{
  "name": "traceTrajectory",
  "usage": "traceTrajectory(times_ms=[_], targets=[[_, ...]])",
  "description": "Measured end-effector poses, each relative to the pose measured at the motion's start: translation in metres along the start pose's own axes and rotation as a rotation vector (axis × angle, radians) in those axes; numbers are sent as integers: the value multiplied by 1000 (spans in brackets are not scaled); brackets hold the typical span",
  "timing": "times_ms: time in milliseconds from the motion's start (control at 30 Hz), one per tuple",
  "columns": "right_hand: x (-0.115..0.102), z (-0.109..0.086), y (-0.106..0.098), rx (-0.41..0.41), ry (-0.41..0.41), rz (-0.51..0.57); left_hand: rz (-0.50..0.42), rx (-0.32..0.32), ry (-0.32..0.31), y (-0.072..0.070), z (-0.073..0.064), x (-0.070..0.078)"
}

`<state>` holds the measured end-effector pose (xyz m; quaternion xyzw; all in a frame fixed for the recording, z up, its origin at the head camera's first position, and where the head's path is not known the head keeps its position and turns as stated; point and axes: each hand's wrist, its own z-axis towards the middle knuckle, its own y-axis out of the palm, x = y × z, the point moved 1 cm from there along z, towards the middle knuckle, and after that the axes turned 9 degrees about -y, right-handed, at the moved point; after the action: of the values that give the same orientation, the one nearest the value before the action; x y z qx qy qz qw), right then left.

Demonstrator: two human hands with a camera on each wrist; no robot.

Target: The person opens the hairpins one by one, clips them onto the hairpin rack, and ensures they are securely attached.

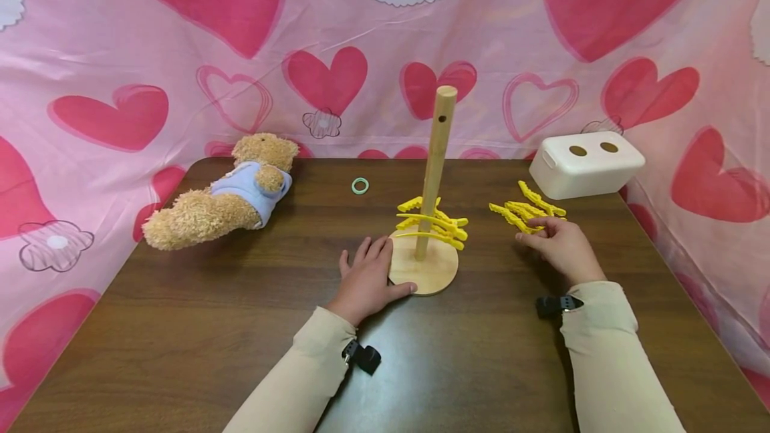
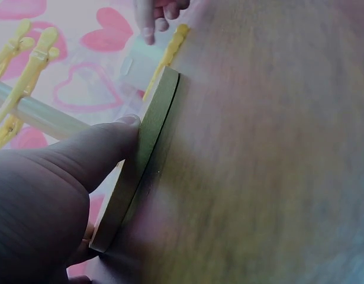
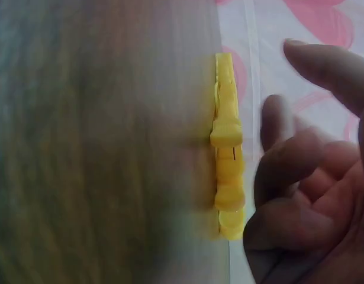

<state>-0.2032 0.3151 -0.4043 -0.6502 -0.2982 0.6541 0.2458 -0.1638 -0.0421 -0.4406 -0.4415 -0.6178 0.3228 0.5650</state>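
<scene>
A round wooden base (image 1: 432, 275) with an upright wooden post (image 1: 437, 159) stands mid-table. Several long, narrow yellow plastic clips (image 1: 442, 224) sit around the lower post. My left hand (image 1: 367, 282) rests at the base's left side with fingers spread. Its thumb (image 2: 108, 148) presses the base edge in the left wrist view. To the right lies a small pile of loose yellow clips (image 1: 522, 211). My right hand (image 1: 562, 246) hovers at the near side of this pile. In the right wrist view, its thumb and fingers are apart, beside the clips (image 3: 228, 154) and holding nothing.
A teddy bear (image 1: 240, 196) in a light blue top lies at the back left. Behind the post is a small green ring (image 1: 359, 186). A white box (image 1: 586, 166) with two round holes stands at the back right. Heart-printed cloth (image 1: 385, 39) hangs behind the table.
</scene>
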Motion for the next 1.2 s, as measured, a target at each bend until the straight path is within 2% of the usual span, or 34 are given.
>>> traceTrajectory(times_ms=[133, 333, 633, 1000, 1200], targets=[[3, 2, 1, -66, 39, 12, -4, 2, 1, 1, 0, 0], [5, 3, 2, -85, 63, 28, -1, 9, 7, 1, 0, -1], [4, 4, 7, -139, 19, 18, 5, 8, 5, 1, 0, -1], [6, 4, 8, -114, 14, 20, -1, 14, 23, -3, -3, 0], [10, 7, 10, -169, 54, 42, -4, -1, 15, -4, -4, 2]])
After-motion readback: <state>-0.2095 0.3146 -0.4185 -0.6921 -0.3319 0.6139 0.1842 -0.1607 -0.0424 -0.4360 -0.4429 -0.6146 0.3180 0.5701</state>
